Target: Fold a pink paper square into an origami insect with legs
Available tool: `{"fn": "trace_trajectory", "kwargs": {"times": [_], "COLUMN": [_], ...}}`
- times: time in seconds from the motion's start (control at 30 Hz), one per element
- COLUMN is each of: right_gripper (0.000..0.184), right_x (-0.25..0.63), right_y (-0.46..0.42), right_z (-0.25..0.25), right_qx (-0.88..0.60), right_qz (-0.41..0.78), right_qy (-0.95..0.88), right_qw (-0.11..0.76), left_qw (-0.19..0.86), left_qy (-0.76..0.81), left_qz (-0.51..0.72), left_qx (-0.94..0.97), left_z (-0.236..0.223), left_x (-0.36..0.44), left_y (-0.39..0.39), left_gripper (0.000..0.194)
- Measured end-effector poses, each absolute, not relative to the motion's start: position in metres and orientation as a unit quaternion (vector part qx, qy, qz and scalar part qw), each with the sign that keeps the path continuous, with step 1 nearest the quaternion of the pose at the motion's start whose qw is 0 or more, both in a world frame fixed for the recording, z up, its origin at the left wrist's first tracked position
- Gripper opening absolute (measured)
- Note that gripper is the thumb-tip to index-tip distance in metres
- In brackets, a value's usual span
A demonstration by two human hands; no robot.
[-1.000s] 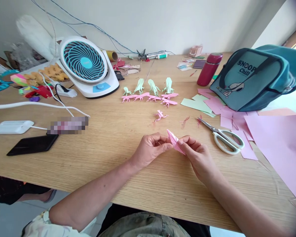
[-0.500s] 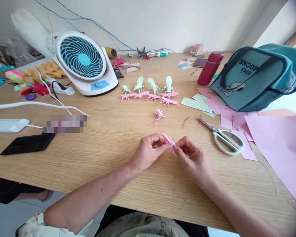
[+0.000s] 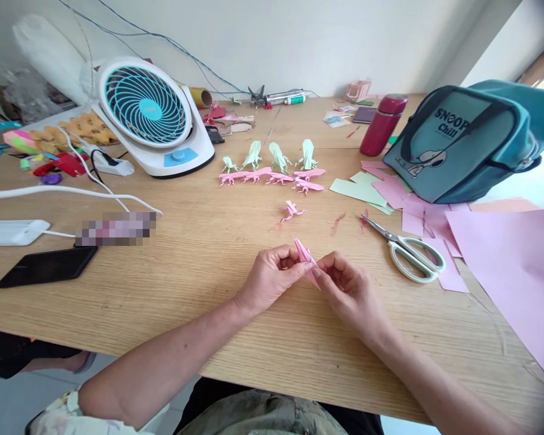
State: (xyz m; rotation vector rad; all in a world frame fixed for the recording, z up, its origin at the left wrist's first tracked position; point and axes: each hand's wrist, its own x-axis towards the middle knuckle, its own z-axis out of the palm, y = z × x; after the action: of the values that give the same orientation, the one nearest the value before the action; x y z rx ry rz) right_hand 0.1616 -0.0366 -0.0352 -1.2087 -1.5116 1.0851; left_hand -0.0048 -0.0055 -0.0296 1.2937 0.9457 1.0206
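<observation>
A narrow folded piece of pink paper (image 3: pixel 303 249) is held just above the table, its pointed end tilted up and to the left. My left hand (image 3: pixel 276 273) pinches it between thumb and fingers. On its right side my right hand (image 3: pixel 348 286) is closed, thumb and fingertips gripping the paper's lower edge. Beyond my hands lies a small pink origami figure with thin legs (image 3: pixel 292 210). Farther back is a row of pink origami insects (image 3: pixel 278 177), with several pale green origami insects (image 3: pixel 278 157) standing behind them.
White-handled scissors (image 3: pixel 414 258) lie right of my hands, beside pink and green paper pieces (image 3: pixel 360 189) and a large pink sheet (image 3: pixel 512 260). A teal bag (image 3: pixel 462 145) and red flask (image 3: pixel 383 125) stand behind. At left are a fan (image 3: pixel 152 112) and black phone (image 3: pixel 48 266).
The folded paper has turned slightly steeper between my fingers. My right thumb has shifted a little left and down along its edge. The whole view has moved slightly.
</observation>
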Motion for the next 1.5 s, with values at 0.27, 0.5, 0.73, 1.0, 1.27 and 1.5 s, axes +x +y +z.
{"fn": "trace_trajectory", "kwargs": {"times": [0.27,0.5,0.73,1.0,1.27,1.5], "right_gripper": [0.031,0.031,0.035,0.04,0.048,0.034], "right_x": [0.164,0.162,0.161,0.158,0.181,0.191], "right_y": [-0.035,-0.036,-0.038,-0.039,-0.034,-0.019], "right_z": [-0.041,-0.042,-0.035,-0.035,-0.03,-0.03], "right_qx": [-0.485,-0.506,-0.53,-0.519,-0.474,-0.482], "right_qz": [0.491,0.486,0.487,0.482,0.509,0.524], "right_qy": [-0.581,-0.597,-0.63,-0.638,-0.684,-0.604], "right_qw": [0.432,0.389,0.293,0.302,0.218,0.358], "left_qw": [0.622,0.574,0.579,0.623,0.64,0.58], "left_qy": [0.398,0.419,0.433,0.419,0.414,0.436], "left_qz": [0.424,0.423,0.428,0.421,0.37,0.234], "left_qx": [0.524,0.562,0.541,0.508,0.531,0.647], "left_z": [-0.03,-0.028,-0.03,-0.028,-0.024,-0.026], "left_x": [-0.007,-0.006,-0.008,-0.008,-0.014,-0.022], "left_y": [-0.004,-0.006,-0.001,-0.001,0.003,0.004], "left_gripper": [0.025,0.022,0.028,0.03,0.03,0.018]}}
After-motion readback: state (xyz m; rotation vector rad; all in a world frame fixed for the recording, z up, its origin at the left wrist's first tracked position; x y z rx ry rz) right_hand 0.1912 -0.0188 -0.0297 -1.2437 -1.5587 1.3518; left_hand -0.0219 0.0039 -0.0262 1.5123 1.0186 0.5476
